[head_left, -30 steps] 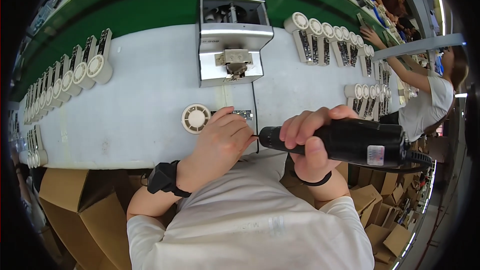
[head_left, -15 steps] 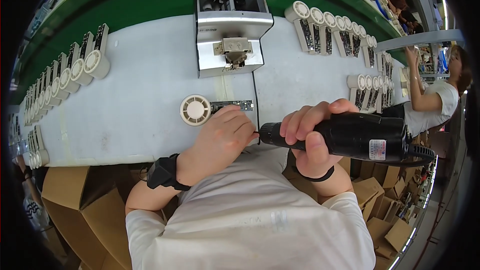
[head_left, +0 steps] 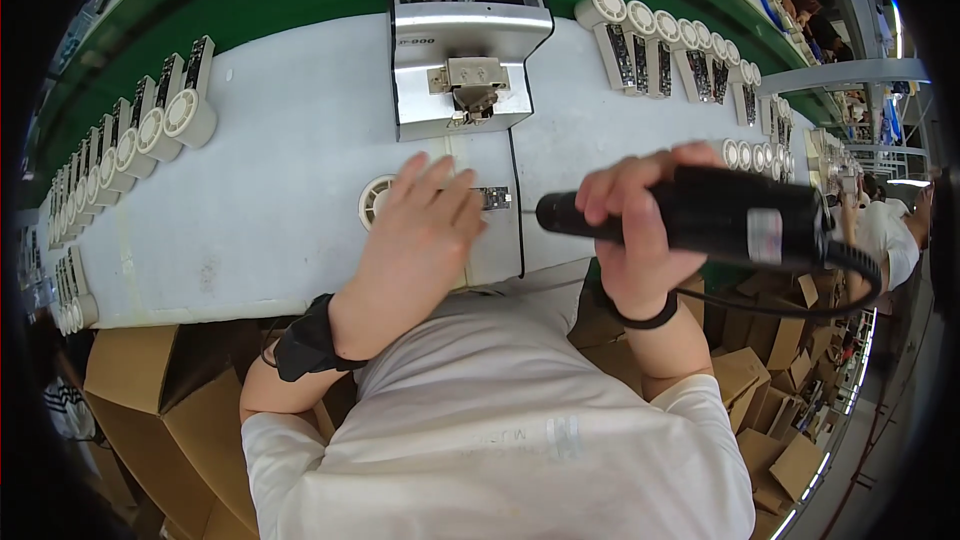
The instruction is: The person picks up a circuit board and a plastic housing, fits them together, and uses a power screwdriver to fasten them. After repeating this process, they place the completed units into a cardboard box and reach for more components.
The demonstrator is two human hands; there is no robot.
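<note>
My right hand [head_left: 636, 220] is wrapped round a black electric screwdriver [head_left: 735, 218], which lies level with its thin bit pointing left. My left hand [head_left: 418, 240] has its fingers spread over a white handheld fan [head_left: 372, 205] on the table. The hand hides most of that fan; only part of its round grille and the far end of its handle, with a bare circuit board [head_left: 496, 198], stick out. The bit's tip is a little to the right of the board's end. Whether my left fingers touch the fan, I cannot tell.
A silver boxy machine [head_left: 460, 90] stands at the table's far middle. Rows of similar fans with exposed boards line the left [head_left: 160, 132] and right [head_left: 640, 35] sides. A black cord [head_left: 515, 160] crosses the table. Cardboard boxes [head_left: 135, 370] stand below; a co-worker [head_left: 885, 235] is at far right.
My left hand has opened from a pinch beside the screwdriver bit and shifted left over the fan. The screwdriver has drawn up and to the right, with its bit now showing.
</note>
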